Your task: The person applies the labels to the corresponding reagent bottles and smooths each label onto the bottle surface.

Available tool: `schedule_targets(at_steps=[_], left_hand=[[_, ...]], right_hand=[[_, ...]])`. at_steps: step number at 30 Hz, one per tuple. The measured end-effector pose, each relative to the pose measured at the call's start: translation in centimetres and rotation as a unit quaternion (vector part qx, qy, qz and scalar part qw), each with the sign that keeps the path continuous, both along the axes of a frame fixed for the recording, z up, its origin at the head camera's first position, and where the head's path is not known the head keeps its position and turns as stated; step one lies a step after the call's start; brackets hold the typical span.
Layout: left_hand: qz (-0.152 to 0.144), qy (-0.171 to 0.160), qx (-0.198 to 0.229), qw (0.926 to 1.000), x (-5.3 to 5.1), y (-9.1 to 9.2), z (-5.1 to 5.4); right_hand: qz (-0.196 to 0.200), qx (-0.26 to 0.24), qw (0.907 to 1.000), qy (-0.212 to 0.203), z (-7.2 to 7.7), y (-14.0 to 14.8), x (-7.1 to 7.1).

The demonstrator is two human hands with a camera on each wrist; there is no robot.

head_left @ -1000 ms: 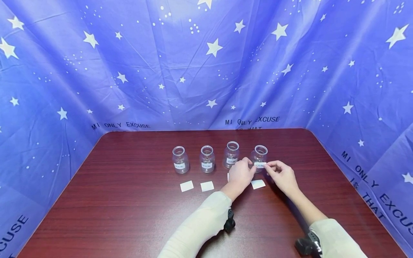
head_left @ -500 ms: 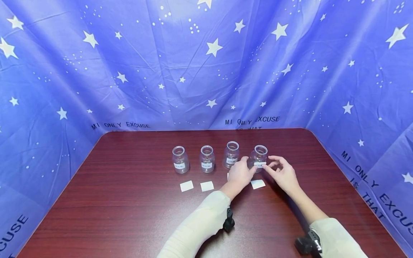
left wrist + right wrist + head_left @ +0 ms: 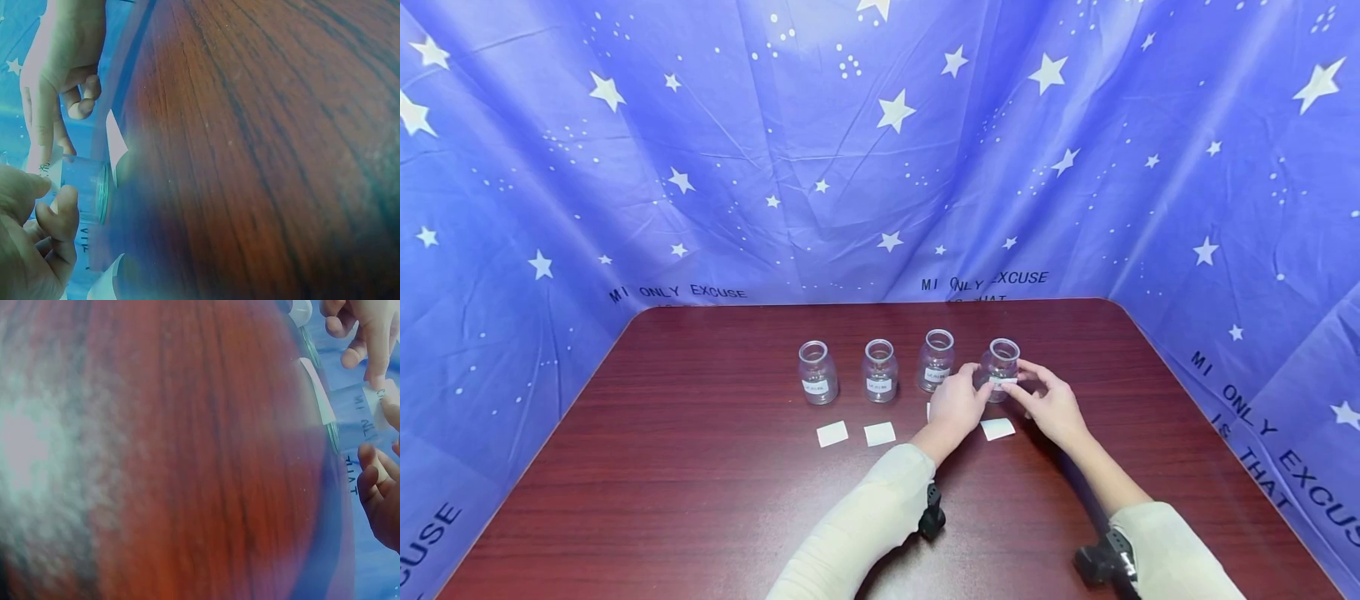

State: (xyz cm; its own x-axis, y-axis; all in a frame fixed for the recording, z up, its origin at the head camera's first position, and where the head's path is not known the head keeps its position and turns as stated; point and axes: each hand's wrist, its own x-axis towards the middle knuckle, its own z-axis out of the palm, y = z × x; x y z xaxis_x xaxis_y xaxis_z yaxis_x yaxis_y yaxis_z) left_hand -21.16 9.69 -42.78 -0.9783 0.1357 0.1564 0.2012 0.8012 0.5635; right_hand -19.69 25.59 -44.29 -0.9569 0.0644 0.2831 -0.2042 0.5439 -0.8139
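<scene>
A clear glass jar [image 3: 1001,365] stands upright at the right end of a row, a white printed label [image 3: 1002,383] across its front. My left hand [image 3: 953,406] holds the jar's left side, thumb at the label. From the right, my right hand [image 3: 1054,410] grips the same jar; its thumb presses the label's right part and its fingers reach round the side. In the left wrist view, both thumbs meet near the label on the glass [image 3: 84,187]. The right wrist view shows the label [image 3: 375,403] partly covered by fingers.
Three more labelled jars, a left one [image 3: 817,379], a middle one [image 3: 880,371] and one [image 3: 937,360] behind my left hand, stand in the row. White paper pieces [image 3: 832,433] lie in front, one partly hidden by my left hand. A starry blue cloth [image 3: 820,150] surrounds the table [image 3: 700,500].
My right hand has gone from pinching the label's right end to pressing it onto the jar with the thumb, fingers moving round the jar's side. My left hand stays in place.
</scene>
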Motion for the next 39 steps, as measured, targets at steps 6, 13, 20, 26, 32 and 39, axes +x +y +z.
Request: schedule_targets(at_steps=[6, 13, 20, 26, 32, 39], left_hand=[[0.001, -0.006, 0.000, 1.0000, 0.1, 0.0, 0.1], [-0.003, -0.014, 0.000, 0.9999, 0.0, -0.1, 0.1], [-0.020, -0.031, 0.009, 0.9993, -0.2, -0.4, -0.1], [-0.042, -0.028, 0.033, 0.9981, -0.3, -0.7, -0.2], [-0.044, -0.025, 0.045, 0.9977, -0.3, -0.8, -0.3], [-0.041, -0.030, 0.033, 0.9981, -0.3, -0.7, -0.4]], right_hand=[[0.029, -0.027, 0.9991, -0.013, 0.6, 0.5, 0.3], [0.028, -0.042, 0.9983, -0.027, -0.5, 1.3, -0.3], [0.040, -0.052, 0.9973, -0.033, -0.4, 1.3, -0.2], [0.040, -0.053, 0.9971, -0.037, -0.5, 1.2, -0.2], [0.036, -0.052, 0.9972, -0.039, -0.6, 1.2, -0.2], [0.032, -0.045, 0.9971, -0.052, -0.7, 1.3, -0.3]])
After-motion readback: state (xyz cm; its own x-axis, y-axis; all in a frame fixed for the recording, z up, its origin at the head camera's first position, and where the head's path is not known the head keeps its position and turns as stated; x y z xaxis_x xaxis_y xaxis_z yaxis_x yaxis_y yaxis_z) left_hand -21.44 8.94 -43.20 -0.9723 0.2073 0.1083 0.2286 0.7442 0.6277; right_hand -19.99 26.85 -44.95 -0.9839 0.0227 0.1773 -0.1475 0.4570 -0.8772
